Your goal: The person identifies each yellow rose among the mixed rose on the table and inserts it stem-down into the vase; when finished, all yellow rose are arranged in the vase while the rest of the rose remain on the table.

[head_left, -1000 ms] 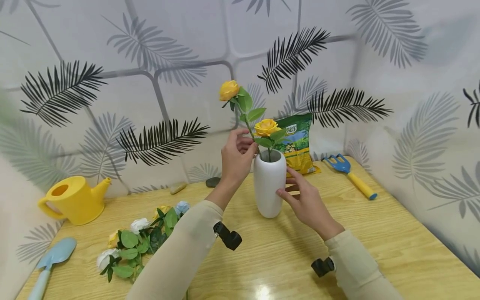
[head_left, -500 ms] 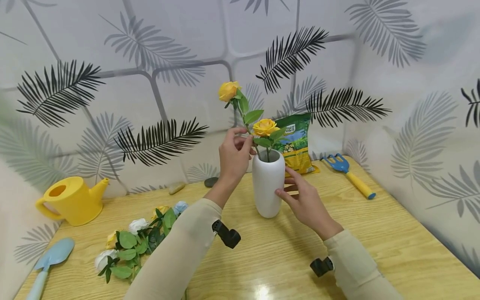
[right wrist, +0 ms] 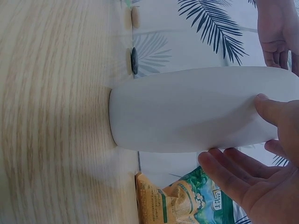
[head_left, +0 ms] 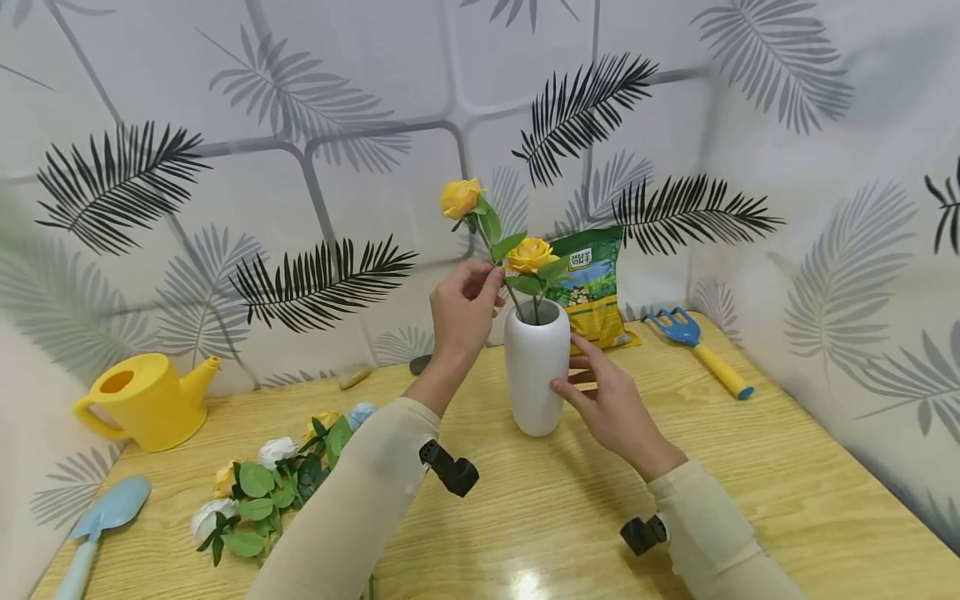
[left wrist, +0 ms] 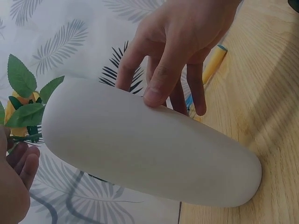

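A white vase point(head_left: 537, 375) stands upright on the wooden table. My left hand point(head_left: 461, 312) pinches the stem of a yellow rose point(head_left: 461, 198), which leans left with its lower stem inside the vase mouth. A second yellow rose point(head_left: 531, 256) stands lower in the same vase, its bloom just above the rim. My right hand point(head_left: 611, 400) holds the vase from its right side, thumb on the front and fingers behind; the right wrist view shows the thumb and fingertips against the vase wall point(right wrist: 187, 112).
Several white, yellow and blue roses point(head_left: 277, 483) lie at the left. A yellow watering can point(head_left: 157, 404) and blue trowel point(head_left: 112, 508) are farther left. Behind the vase stands a green-and-yellow bag point(head_left: 596, 292); a hand fork point(head_left: 701, 346) lies right. Two stones point(head_left: 352, 377) lie near the wall.
The leaning yellow rose has sunk a little deeper into the vase, its bloom lower than before. My left hand has shifted slightly left along with it. My right hand stays on the vase.
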### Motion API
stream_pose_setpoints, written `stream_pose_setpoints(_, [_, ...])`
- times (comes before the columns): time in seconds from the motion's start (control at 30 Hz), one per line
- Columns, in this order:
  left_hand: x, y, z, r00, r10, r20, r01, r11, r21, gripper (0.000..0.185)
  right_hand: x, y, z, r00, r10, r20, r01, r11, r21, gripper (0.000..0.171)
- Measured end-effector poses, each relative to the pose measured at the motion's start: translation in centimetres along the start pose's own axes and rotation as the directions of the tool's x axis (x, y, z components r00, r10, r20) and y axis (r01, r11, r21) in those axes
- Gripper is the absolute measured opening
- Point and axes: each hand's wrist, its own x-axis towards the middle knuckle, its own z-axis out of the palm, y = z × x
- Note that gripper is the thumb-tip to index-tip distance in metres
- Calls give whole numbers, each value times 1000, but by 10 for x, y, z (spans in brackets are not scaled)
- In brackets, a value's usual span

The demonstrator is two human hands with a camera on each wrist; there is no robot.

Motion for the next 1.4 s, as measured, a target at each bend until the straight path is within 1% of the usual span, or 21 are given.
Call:
stream_pose_setpoints(0.17, [-1,0,-1,1000,2,26,-1,1000,-8,17,0,1,1,1000,1,1,-1,1000,1,68])
stream_pose_setpoints(0.27, [-2,0,-2,1000,6,31,-5,1000,-16,16,0,2,0,1000,-1,2,0,1000,7,68])
stream_pose_setpoints(0.43, [-2,2,-1,1000,-2,22,3,1000,-22,17,0,2,0,1000,-3,2,3,1000,9,68])
stream_pose_setpoints(0.53, [0,2,1,1000,-20,18,20,1000,-21,18,1,2,0,1000,-1,0,1,1000,11,69])
stream_pose_setpoints(0.8, [3,3,1,999,-48,-14,47,998,-44,15,1,1,0,1000,-7,-5,7,1000,8,69])
stream_pose_setpoints(1.13, [-1,-3,-1,998,-33,52,37,997,-70,13,0,0,0,1000,0,-3,0,1000,9,69])
stream_pose_setpoints(1.27, [-4,-5,-2,997,-33,77,37,998,-53,13,0,0,-1,1000,-1,-2,1,1000,11,69])
stream_pose_setpoints(1.4, [-6,-7,-5,994,-9,109,11,1000,-14,13,0,0,-1,1000,-4,-2,4,1000,11,69])
